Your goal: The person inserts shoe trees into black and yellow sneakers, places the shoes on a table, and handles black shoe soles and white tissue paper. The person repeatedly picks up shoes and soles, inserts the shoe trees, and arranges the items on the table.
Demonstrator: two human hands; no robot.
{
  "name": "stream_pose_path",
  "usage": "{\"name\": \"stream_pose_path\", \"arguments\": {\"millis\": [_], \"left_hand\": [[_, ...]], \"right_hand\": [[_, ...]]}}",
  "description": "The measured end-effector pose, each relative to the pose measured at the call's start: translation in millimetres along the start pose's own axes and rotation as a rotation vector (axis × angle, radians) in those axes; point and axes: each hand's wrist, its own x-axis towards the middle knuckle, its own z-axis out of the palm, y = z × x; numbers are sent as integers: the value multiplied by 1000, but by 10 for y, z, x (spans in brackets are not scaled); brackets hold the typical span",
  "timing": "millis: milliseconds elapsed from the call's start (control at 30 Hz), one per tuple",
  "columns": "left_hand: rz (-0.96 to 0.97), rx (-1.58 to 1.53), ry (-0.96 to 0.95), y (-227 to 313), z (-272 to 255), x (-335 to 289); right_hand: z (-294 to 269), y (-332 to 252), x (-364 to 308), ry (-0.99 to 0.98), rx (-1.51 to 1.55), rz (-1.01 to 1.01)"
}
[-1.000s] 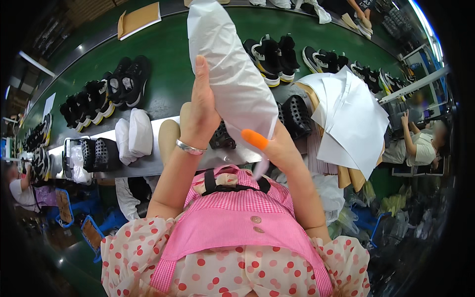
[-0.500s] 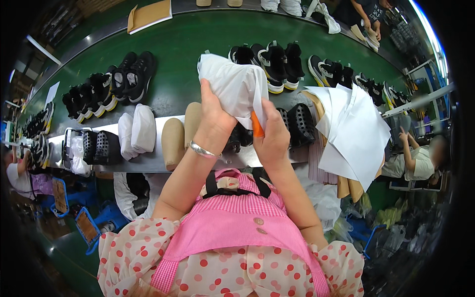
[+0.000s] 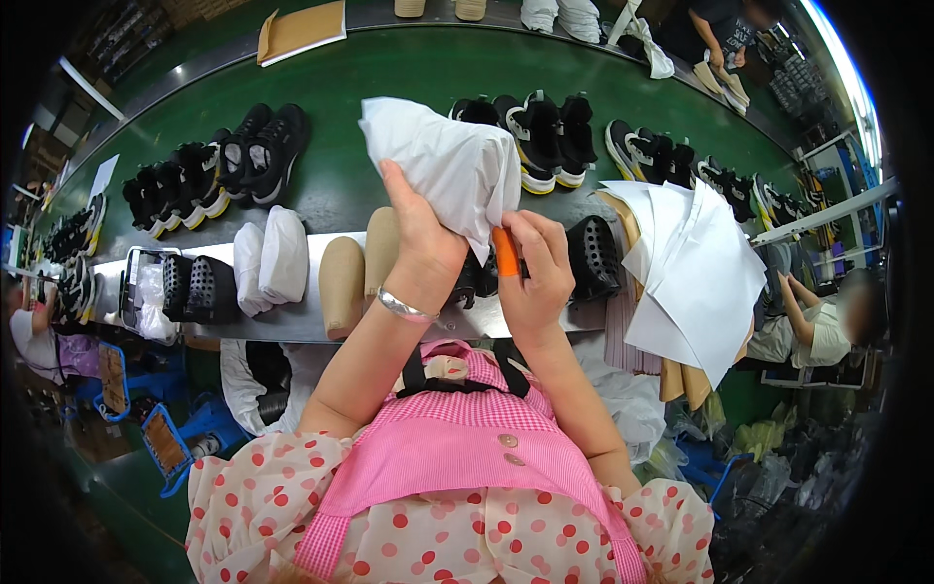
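Observation:
A bundle of crumpled white paper (image 3: 443, 161) is held up over the near edge of the table; whatever it wraps is hidden. My left hand (image 3: 425, 234), with a silver bangle at the wrist, closes round its lower left side, thumb showing on top. At its lower right corner my right hand (image 3: 541, 271) pinches the paper with bent fingers. An orange finger cover (image 3: 505, 251) sits on one digit of that hand. Left of my left wrist stand brown shoe forms (image 3: 341, 287) and two white paper-wrapped forms (image 3: 282, 258).
Loose white paper sheets (image 3: 696, 277) lie stacked at the right. Black sneakers (image 3: 277, 156) stand in groups across the green table (image 3: 379, 54). Dotted black forms (image 3: 593, 258) are beside my right hand. A wire-framed holder (image 3: 151, 297) is at the left. Other people work at both sides.
The bundle has shifted a little left, and its loose lower corner is folded in more. My right hand has slid slightly and its fingers are more bent.

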Motion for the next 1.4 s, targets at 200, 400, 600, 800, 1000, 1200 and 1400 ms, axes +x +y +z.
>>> {"name": "stream_pose_path", "arguments": {"millis": [200, 400, 600, 800, 1000, 1200, 1400], "left_hand": [[623, 529, -8, -171, -501, 186], [553, 899, -515, -280, -885, -76], [428, 951, -691, -628, -1164, 2], [471, 865, -481, -577, -693, -180], [1114, 1353, -350, -251, -133, -234], [952, 1323, -531, -185, -69, -215], [648, 935, -381, -359, -71, -57]], "right_hand": [[-89, 92, -114, -244, 1201, 930], [-151, 278, -117, -75, 1941, 1193], [-295, 499, -190, 94, 2142, 1236], [-691, 760, -20, 522, 1310, 1064], [-882, 203, 142, 438, 645, 547], [-889, 78, 158, 430, 275, 354], [-757, -171, 59, 269, 227, 261]]}}
